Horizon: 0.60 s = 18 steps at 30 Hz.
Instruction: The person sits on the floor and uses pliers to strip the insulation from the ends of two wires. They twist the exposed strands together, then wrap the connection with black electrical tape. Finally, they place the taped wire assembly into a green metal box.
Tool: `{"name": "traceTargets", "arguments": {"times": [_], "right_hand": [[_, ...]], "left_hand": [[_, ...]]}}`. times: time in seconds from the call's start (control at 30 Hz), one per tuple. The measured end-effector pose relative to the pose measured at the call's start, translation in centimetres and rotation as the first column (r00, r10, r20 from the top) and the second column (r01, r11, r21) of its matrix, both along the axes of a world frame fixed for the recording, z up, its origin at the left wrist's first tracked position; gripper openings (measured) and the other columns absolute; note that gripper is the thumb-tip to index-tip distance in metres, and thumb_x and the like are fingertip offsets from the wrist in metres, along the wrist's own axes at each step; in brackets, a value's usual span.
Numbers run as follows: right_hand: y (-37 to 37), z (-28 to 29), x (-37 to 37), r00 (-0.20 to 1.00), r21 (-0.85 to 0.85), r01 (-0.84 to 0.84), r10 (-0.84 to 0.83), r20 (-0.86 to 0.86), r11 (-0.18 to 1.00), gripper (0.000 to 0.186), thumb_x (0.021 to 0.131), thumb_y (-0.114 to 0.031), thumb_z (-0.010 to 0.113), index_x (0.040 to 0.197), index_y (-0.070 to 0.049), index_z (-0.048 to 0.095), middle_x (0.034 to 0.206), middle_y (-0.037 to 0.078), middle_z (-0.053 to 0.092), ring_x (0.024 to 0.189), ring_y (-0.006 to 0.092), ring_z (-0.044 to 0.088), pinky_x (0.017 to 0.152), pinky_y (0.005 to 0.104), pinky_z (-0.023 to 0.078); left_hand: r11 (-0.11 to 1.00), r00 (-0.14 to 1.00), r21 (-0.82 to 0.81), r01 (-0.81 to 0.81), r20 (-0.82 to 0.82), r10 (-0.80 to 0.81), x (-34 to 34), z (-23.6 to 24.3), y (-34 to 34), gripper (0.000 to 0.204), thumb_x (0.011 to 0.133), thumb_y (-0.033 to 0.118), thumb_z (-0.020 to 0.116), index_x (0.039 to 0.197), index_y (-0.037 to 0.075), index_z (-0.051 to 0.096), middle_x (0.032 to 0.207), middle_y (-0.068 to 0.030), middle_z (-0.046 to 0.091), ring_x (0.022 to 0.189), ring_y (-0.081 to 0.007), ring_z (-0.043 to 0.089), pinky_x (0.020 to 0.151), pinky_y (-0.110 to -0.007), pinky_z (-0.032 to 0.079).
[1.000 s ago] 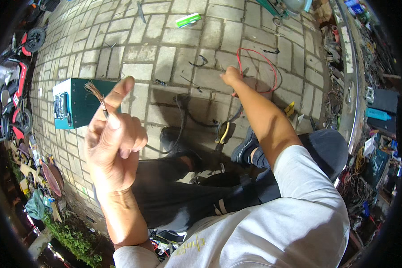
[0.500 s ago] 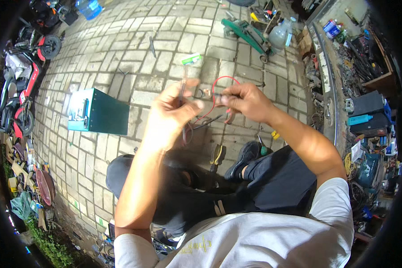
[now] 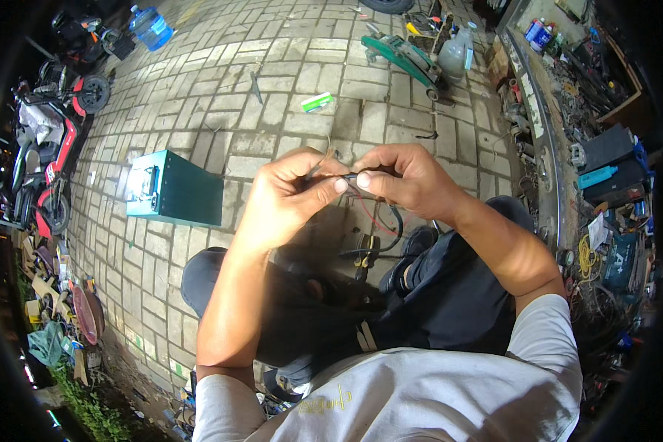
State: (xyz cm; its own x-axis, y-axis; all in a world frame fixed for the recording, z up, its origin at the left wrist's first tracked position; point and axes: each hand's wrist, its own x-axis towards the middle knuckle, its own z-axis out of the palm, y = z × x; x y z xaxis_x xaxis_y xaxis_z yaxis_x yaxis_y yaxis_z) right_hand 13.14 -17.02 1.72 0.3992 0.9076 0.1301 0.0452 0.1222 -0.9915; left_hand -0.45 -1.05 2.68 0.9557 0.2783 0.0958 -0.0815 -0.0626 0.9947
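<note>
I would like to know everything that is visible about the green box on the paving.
The green box is rectangular, with flat faces and crisp edges, and looks like painted metal. Its left face, seemingly the top, catches bright light and carries a dark handle; the larger right face is darker and plain. No opening shows on these faces. The box stands on the paving, to the left of the left hand and apart from it.

Left grip [image 3: 293, 195] and right grip [image 3: 411, 179] close together, thumb tips [image 3: 341, 186] nearly meeting, fingers [image 3: 389, 155] curled, elbows [image 3: 544, 283] bent.
</note>
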Motion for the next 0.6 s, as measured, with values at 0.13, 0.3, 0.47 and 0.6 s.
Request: {"name": "traceTargets", "arguments": {"times": [0.13, 0.3, 0.47, 0.6], "right_hand": [[0.0, 0.6, 0.2, 0.943, -0.184, -0.125, 0.059, -0.328, 0.975, 0.017, 0.089, -0.017, 0.061, 0.081, -0.003, 0.058, 0.058, -0.005, 0.048, 0.050, 0.0013, 0.041, 0.044, 0.0210, 0.034], [0.2, 0.5, -0.2, 0.757, -0.062, -0.196, 0.111, -0.644, 0.979, 0.015, 0.090, -0.017, 0.061, 0.081, -0.006, 0.056, 0.058, -0.005, 0.045, 0.047, 0.0027, 0.039, 0.044, 0.0196, 0.031], [-0.1, 0.2, -0.6, 0.994, -0.040, 0.040, -0.043, -0.103, 0.998, 0.013, 0.090, -0.014, 0.062, 0.083, -0.003, 0.060, 0.065, -0.005, 0.050, 0.059, 0.0010, 0.042, 0.051, 0.0205, 0.035], [-0.3, 1.2, -1.1, 0.973, 0.017, 0.076, -0.078, 0.218, 0.997, 0.007, 0.088, -0.008, 0.062, 0.088, -0.001, 0.062, 0.070, -0.002, 0.057, 0.066, 0.0021, 0.049, 0.058, 0.0223, 0.041]], "left_hand": [[0.860, 0.944, 0.409, -0.304, 0.252, 0.214, 0.5, 0.1, -1.1, 0.013, 0.076, -0.002, 0.073, 0.087, -0.004, 0.068, 0.080, -0.0064, 0.062, 0.076, -0.0135, 0.057, 0.067, -0.024, 0.044], [0.901, 0.943, 0.318, -0.295, 0.247, 0.222, 0.9, 0.5, -0.4, 0.014, 0.074, -0.002, 0.074, 0.087, -0.005, 0.068, 0.083, -0.0085, 0.063, 0.077, -0.0155, 0.059, 0.069, -0.026, 0.047], [0.874, 0.944, -0.371, -0.312, -0.020, 0.329, 0.2, -0.1, 1.3, 0.028, 0.091, 0.019, 0.062, 0.104, -0.006, 0.062, 0.071, -0.0032, 0.057, 0.056, -0.0082, 0.047, 0.052, -0.020, 0.039], [0.815, 0.974, -0.543, -0.200, -0.197, 0.109, -0.1, 0.3, 0.8, 0.024, 0.091, 0.017, 0.062, 0.088, -0.007, 0.062, 0.065, -0.0059, 0.053, 0.051, -0.0097, 0.041, 0.046, -0.023, 0.033]]}}
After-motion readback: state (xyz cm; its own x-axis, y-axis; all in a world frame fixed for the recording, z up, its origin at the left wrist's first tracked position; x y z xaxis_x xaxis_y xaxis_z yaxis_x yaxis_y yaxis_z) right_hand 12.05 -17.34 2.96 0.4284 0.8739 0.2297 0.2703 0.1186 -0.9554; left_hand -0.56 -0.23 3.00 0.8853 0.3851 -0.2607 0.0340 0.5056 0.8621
